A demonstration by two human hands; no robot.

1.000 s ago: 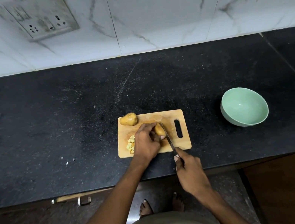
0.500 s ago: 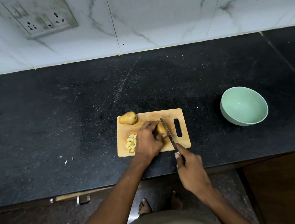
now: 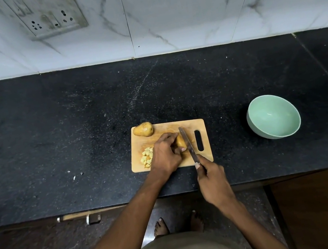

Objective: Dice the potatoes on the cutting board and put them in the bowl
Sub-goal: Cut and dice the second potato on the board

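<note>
Mid-dice: potato piece [image 3: 180, 141] at board [image 3: 166, 131] centre, our left hand [image 3: 165, 155] fingers curled round it, right hand [image 3: 212, 178] gripping knife [image 3: 188, 144] against its right side. Diced cubes [image 3: 147, 157] left; whole potato [image 3: 143, 129] upper-left corner. Next: slice down clear of fingertips. Bowl [image 3: 254, 124] at right looks empty.

Mint-green bowl [image 3: 273, 116], black speckled counter [image 3: 72, 128]

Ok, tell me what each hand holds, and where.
Right hand grips the knife by its handle. Left hand holds the potato piece from above.

Black counter [image 3: 74, 139], seemingly marble wall [image 3: 182, 8]
</note>
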